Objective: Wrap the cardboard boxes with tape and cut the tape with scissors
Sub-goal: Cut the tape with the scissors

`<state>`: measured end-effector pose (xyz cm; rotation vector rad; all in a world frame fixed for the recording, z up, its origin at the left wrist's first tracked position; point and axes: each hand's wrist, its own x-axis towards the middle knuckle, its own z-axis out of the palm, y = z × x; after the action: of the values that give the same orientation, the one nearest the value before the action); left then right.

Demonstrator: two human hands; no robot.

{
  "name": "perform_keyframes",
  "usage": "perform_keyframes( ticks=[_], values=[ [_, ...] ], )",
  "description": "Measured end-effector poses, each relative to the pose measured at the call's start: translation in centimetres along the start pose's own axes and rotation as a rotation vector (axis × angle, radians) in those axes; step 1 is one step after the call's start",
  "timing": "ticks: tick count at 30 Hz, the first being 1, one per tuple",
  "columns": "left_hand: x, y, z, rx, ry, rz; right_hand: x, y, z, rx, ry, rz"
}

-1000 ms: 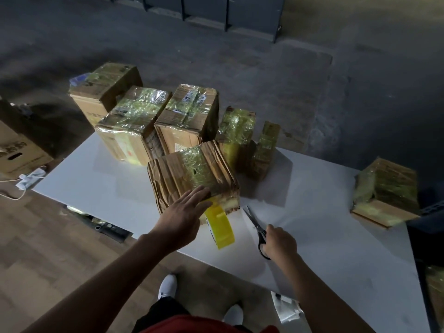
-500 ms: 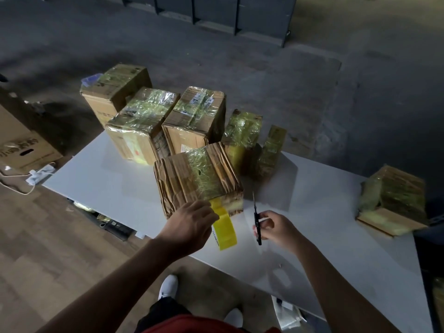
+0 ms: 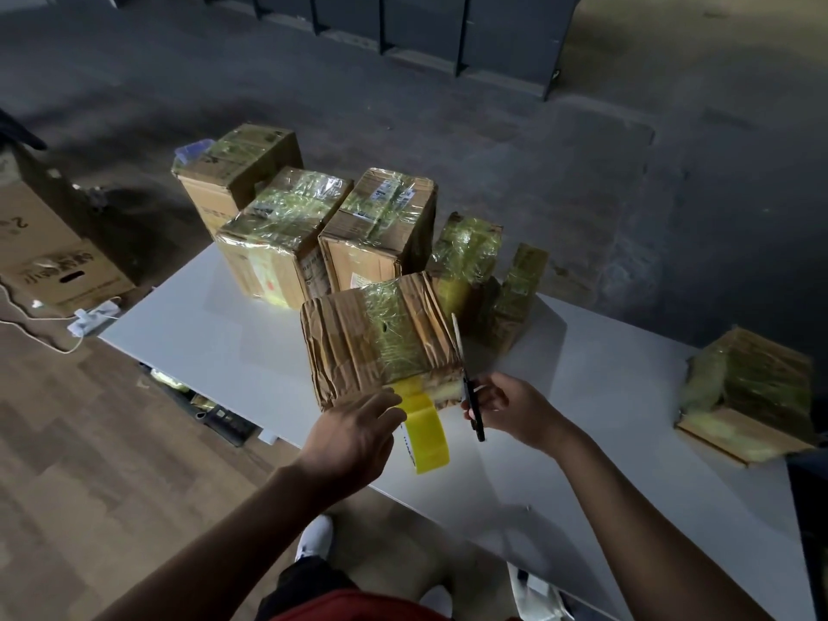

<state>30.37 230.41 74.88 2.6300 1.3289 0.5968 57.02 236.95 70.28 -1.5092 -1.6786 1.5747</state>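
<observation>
A crumpled cardboard box (image 3: 358,342) with a band of clear tape over its top stands in the middle of the white table (image 3: 605,441). A yellow tape roll (image 3: 425,437) hangs by its strip from the box's near edge. My left hand (image 3: 354,437) reaches to the roll's left side, fingers fairly straight and touching the strip where it leaves the box. My right hand (image 3: 515,407) grips black-handled scissors (image 3: 468,383), seen edge-on, with the blades pointing up beside the box's right near corner.
Several taped boxes (image 3: 381,226) crowd the table's far side behind the crumpled one. Another taped box (image 3: 757,387) sits at the right edge. On the floor at left are a large carton (image 3: 49,262) and a power strip (image 3: 92,318).
My right hand lifted the scissors off the table and brought them up to the box's right near corner. My left hand slid from the box top down to the tape roll.
</observation>
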Motion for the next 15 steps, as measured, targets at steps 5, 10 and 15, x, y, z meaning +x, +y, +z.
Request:
perform_keyframes(
  ticks=[5,10,15],
  values=[
    [0.1,-0.4,-0.6,0.008,0.046,-0.103,0.1,-0.6,0.2,-0.104,-0.039,-0.042],
    [1.5,-1.4,-0.8,-0.057,0.077,-0.138,0.4,-0.8,0.3,-0.164,-0.046,-0.052],
    [3.4,-2.6,-1.0,-0.101,0.063,-0.158,0.4,-0.7,0.2,-0.198,-0.044,-0.057]
  ],
)
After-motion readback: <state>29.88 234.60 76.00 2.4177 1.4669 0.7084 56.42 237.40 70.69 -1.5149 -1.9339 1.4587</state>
